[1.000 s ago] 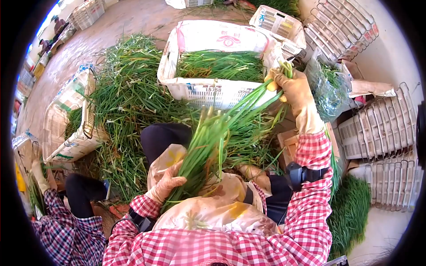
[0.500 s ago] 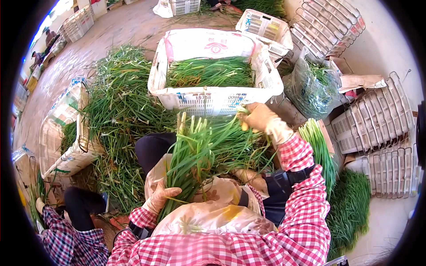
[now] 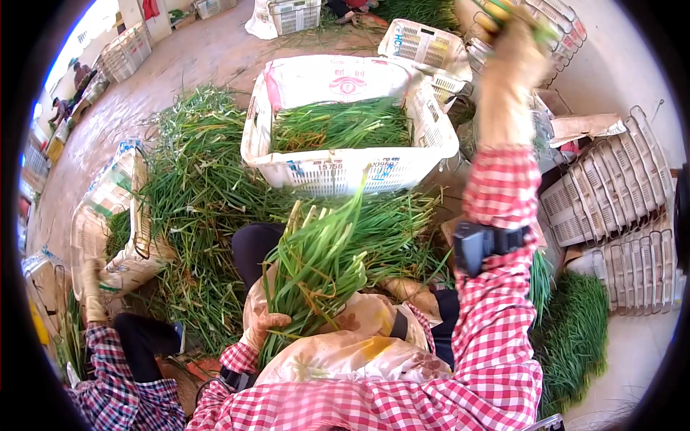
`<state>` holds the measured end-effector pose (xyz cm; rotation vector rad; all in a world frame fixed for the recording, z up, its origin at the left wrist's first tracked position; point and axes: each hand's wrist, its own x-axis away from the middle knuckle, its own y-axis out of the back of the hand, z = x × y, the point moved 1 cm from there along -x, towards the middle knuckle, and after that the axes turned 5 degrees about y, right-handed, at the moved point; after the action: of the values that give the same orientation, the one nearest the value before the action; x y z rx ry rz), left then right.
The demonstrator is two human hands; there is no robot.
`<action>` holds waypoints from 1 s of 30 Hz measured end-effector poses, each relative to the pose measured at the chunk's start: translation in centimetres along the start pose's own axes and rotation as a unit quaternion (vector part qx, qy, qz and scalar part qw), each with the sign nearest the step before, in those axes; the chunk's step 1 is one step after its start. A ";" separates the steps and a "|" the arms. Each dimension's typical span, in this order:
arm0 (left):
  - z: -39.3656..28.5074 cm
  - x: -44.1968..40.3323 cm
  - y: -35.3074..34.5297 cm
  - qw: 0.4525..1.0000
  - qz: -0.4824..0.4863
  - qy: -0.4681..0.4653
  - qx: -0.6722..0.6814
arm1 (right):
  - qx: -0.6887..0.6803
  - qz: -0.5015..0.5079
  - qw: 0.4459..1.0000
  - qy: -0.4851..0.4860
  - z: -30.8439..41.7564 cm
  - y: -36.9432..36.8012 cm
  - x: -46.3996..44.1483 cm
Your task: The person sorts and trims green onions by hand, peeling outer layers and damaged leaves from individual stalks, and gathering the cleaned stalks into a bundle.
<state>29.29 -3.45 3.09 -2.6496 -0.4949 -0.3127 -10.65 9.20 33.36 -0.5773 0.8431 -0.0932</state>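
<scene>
My left hand (image 3: 267, 325), in a pale glove, is wrapped round the lower part of a loose bunch of long green stalks (image 3: 309, 276) over my lap. Pale stalk ends of this bunch point up and away from me. My right hand (image 3: 514, 36), gloved and smeared by motion, is raised at the top right, with blurred green and yellow bits at its fingers; what it holds is unclear. Beyond my lap stands a white crate (image 3: 345, 169) with a white sack at its back and green stalks (image 3: 338, 123) inside.
A large heap of stalks (image 3: 198, 194) lies left of the crate, beside a tilted crate (image 3: 108, 223). A co-worker's hand (image 3: 93, 291) is at the left. Stacked crates (image 3: 604, 194) and a bundle of stalks (image 3: 575, 337) are at the right; a plastic bag is partly hidden behind my right arm.
My right hand has swung up and forward, away from the bunch. The stalks by my left hand have settled lower. The co-worker's hand has moved up and right.
</scene>
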 end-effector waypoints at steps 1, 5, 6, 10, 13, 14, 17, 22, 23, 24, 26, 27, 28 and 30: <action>-0.1 -0.2 0.0 1.000 -0.002 -0.015 -0.011 | -0.082 0.068 0.991 -0.082 0.0 -3.3 2.8; 0.1 0.1 0.1 0.998 -0.015 -0.045 -0.041 | 0.059 0.531 0.845 -0.004 -0.5 -10.6 12.6; 0.2 0.4 0.1 0.997 -0.018 -0.049 -0.048 | 0.068 0.601 0.787 0.120 0.0 -11.5 15.3; 0.6 1.0 0.7 0.992 -0.029 -0.089 -0.089 | 0.111 0.505 0.841 -0.161 -1.9 -5.5 11.8; 0.4 0.5 1.5 0.976 -0.030 -0.142 -0.162 | 0.053 0.390 0.860 -0.326 -4.1 2.7 10.1; 0.3 0.3 1.8 0.967 -0.029 -0.159 -0.195 | 0.019 0.392 0.834 -0.387 -4.4 4.3 11.6; 0.7 -1.3 3.0 0.945 -0.017 -0.191 -0.264 | -0.039 0.560 0.723 -0.402 -1.1 4.6 17.8; 0.3 -1.8 0.7 0.994 0.032 -0.093 0.043 | 0.064 0.439 0.776 -0.448 2.3 3.2 16.6; 0.6 -1.7 0.8 0.994 0.024 -0.087 0.060 | 0.100 0.381 0.866 -0.310 1.7 4.2 15.1; 1.2 -1.6 1.0 0.993 0.015 -0.083 0.078 | 0.132 0.310 0.928 -0.162 1.0 5.4 13.1; 1.1 -1.4 0.8 0.992 0.001 -0.080 0.101 | 0.144 0.213 0.966 0.002 -0.4 8.3 8.6; 0.7 -1.3 0.2 0.991 -0.003 -0.078 0.107 | 0.357 0.205 0.904 0.119 0.8 9.0 7.8; 0.4 -1.2 -0.2 0.991 -0.007 -0.075 0.112 | 0.308 0.215 0.902 0.214 -0.7 10.8 6.5; 0.8 -1.7 1.2 0.996 -0.004 -0.089 0.024 | 0.451 0.235 0.859 0.064 0.0 11.1 9.1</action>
<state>28.27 -4.56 1.43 -2.6429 -0.5623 -0.0661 -6.16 15.86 21.47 0.5318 0.9396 -0.0690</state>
